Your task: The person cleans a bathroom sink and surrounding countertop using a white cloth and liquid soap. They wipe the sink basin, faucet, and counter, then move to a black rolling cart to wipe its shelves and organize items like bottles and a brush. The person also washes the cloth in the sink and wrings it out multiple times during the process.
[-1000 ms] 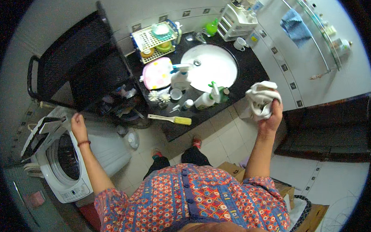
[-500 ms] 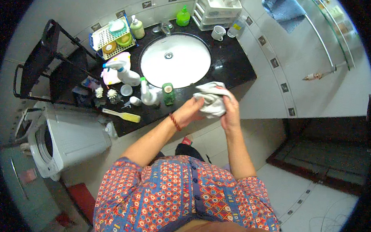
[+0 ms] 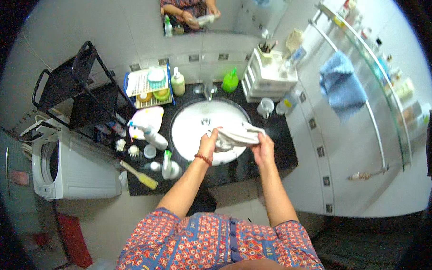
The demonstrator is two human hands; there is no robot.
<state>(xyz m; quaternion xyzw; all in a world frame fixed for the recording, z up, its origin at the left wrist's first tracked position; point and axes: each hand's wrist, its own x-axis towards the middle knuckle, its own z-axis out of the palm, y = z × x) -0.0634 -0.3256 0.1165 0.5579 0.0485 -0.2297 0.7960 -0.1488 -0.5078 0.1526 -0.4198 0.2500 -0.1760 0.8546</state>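
A white cloth (image 3: 237, 135) is stretched between my two hands, over the near part of the white sink basin (image 3: 183, 116). My left hand (image 3: 208, 145), with a reddish-brown bracelet at its wrist, grips the cloth's left end. Its right end is pinched in my right hand (image 3: 263, 148). Loose folds sag between them, and part of the basin is hidden behind the cloth. Beyond the basin stands the metal faucet (image 3: 207, 90).
On the black counter (image 3: 279, 151) stand spray bottles (image 3: 169, 167), a yellow-bristled brush (image 3: 145, 178), a green pump bottle (image 3: 230, 81), a white mug (image 3: 265, 108) and a white drawer unit (image 3: 270, 75). A blue towel (image 3: 342, 84) hangs at right; a washing machine (image 3: 81, 166) stands at left.
Both hands have moved forward from the counter's front edge to over the basin. The bunched cloth is now spread out between them. The view has tilted up, bringing the mirror into sight.
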